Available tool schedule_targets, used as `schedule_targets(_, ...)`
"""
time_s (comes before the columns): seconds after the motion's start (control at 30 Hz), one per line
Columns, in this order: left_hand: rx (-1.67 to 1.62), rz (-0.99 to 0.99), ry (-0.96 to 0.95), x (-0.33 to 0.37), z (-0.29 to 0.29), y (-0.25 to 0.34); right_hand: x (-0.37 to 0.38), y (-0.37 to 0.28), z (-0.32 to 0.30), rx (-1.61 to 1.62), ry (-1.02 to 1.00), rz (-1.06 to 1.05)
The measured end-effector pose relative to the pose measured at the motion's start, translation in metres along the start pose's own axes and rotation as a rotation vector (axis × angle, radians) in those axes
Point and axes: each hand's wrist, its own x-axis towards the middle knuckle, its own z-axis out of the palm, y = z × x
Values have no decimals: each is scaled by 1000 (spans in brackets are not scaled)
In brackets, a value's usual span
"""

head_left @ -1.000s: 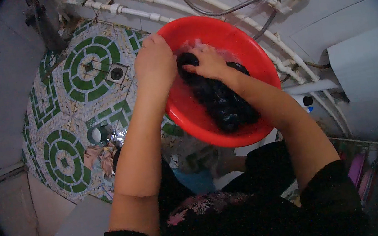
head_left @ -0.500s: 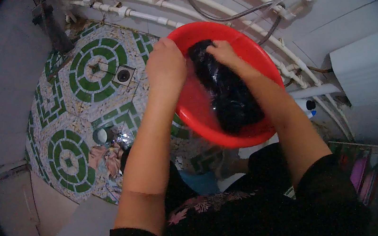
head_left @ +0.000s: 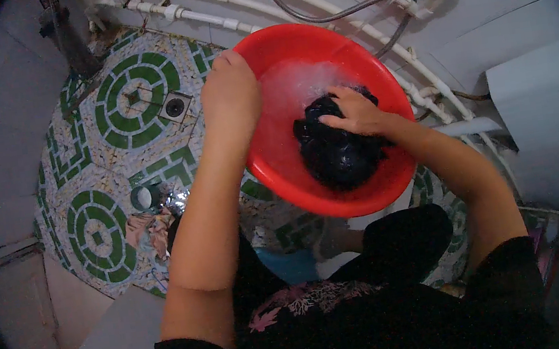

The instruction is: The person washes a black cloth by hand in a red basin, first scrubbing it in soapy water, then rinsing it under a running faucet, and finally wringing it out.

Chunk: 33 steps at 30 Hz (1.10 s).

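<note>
Resting on the wet black cloth (head_left: pixel 342 159), the right hand (head_left: pixel 358 114) has its thumb spread from the fingers; whether it pinches a fold, I cannot tell. The left hand (head_left: pixel 231 90) clasps the rim of the red basin (head_left: pixel 367 60) at ten o'clock. The cloth lies bunched toward six inside, foamy water (head_left: pixel 298 76) toward twelve. Hand washing seems in hand; another rub would call for a steady rim. Outward, a floor drain (head_left: pixel 175 108) sits near nine in the green-patterned floor (head_left: pixel 91 167); white pipes (head_left: pixel 213 19) run along the wall from eleven to three.
</note>
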Motion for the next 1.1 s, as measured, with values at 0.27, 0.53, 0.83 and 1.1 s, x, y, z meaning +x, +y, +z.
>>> schedule_targets(0.27, 183, 87, 104, -5, -3, -4, 85, -36, 23, -198, 329, 159)
schedule_targets(0.53, 49, 65, 47, 0, -9, 4, 108, 17, -3, 377, 338, 608)
schedule_targets(0.83, 28, 13, 29, 1, -7, -6, -18, -41, -105, 480, 8, -16)
schedule_targets(1.1, 66, 40, 53, -1, -6, 0, -19, -8, -4, -92, 19, 14)
